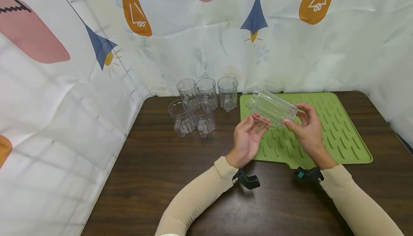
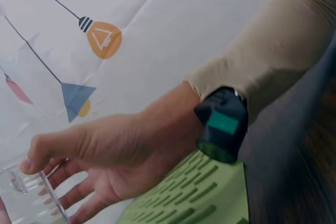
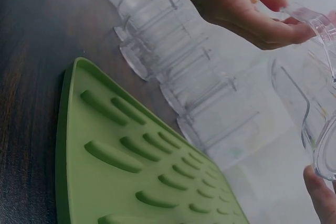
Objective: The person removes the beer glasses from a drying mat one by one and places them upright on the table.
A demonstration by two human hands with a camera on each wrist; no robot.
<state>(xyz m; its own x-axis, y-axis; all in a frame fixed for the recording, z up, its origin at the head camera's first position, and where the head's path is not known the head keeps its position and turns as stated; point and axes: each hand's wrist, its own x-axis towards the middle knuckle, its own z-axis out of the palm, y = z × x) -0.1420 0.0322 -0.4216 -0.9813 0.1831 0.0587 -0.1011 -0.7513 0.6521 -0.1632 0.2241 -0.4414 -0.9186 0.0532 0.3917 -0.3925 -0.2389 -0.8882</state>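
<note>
A clear plastic mug [image 1: 274, 108] is tilted in the air above the green ridged mat. My right hand [image 1: 306, 128] grips its right-hand end, thumb on the near side and fingers on the far side. At the mug's lower left, my left hand [image 1: 247, 139] pinches its edge between thumb and fingers. The left wrist view catches part of the mug [image 2: 21, 198] with the left thumb against it. From the right wrist, the mug [image 3: 310, 106] is cut off at the frame edge, and the left hand [image 3: 252, 14] reaches it from above.
Several similar clear mugs [image 1: 206, 94] stand upright, close together, on the dark wooden table [image 1: 155, 178], left of the green mat [image 1: 335, 132]. Their handles face the front. A printed white curtain [image 1: 193, 42] hangs behind and at the sides of the table.
</note>
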